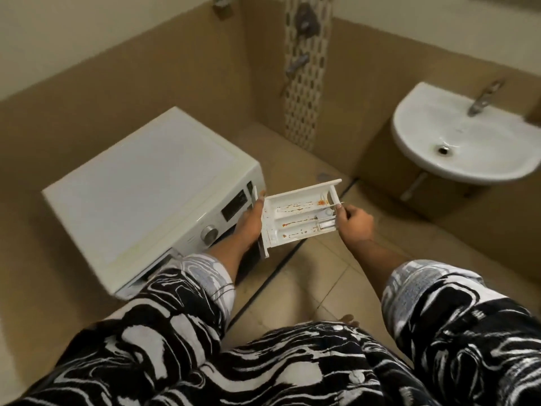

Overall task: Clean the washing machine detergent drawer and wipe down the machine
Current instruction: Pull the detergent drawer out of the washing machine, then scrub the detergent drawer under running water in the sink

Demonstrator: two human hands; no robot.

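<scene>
Above the floor, the detergent drawer [301,216] spanned both grips, left hand [248,227] closed at nine o'clock, right hand [354,222] apparently pinching three o'clock, nearer the sink [415,142] at two.

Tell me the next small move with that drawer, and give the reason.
Probably carry the detergent drawer right to the sink and rinse it. It is already out of the washing machine, held by the left hand and right hand, and orange residue streaks its compartments.
</scene>
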